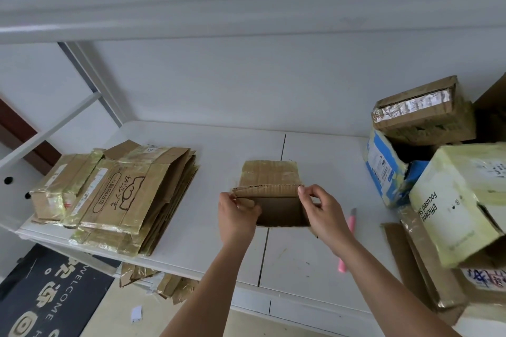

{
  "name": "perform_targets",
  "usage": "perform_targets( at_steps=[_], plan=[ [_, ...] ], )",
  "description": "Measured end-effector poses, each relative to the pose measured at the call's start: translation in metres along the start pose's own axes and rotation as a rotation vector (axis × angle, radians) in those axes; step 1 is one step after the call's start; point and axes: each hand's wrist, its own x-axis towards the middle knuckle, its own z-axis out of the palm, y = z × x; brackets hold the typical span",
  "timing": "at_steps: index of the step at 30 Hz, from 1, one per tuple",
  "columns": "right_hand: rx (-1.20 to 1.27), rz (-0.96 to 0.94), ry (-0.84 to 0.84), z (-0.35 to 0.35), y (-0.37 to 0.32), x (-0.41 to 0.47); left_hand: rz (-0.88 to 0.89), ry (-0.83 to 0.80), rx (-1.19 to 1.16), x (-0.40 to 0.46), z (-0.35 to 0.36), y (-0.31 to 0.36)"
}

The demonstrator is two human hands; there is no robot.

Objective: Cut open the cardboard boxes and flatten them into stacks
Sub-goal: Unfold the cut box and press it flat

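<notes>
Standing over the white table, I am looking down at everything spread across it. Filling the table's right end is a heap of unflattened boxes: a pale green box printed with "Efficient Focused" is leaning at the front, a torn blue and white box is sitting behind it, and a brown taped box is resting on top of that one. On the left end, a stack of flattened cardboard wrapped in shiny yellowish tape is lying near the table's edge, well apart from my hands. In the middle I am holding a small brown cardboard box, its open end facing me and its dark inside showing. My left hand is gripping the box's left corner, fingers curled round the flap edge. My right hand is pinching the right corner of the top flap between thumb and fingertips. Just beside my right wrist, a pink utility knife is lying on the table, with nothing touching it.
</notes>
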Motion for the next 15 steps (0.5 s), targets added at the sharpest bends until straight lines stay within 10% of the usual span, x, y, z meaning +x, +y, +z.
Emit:
perform_targets(
  at_steps=[7,10,15],
  plan=[
    [-0.107,-0.001,-0.177,-0.020,0.013,-0.006,-0.383,-0.444,-0.563,0.013,-0.051,-0.020],
    [-0.384,-0.006,-0.415,-0.010,0.021,-0.010,-0.553,-0.441,-0.444,0.025,-0.070,-0.044],
    [-0.781,-0.236,-0.452,0.032,0.027,-0.004,-0.040,-0.127,0.178,0.029,-0.051,-0.065]
  ],
)
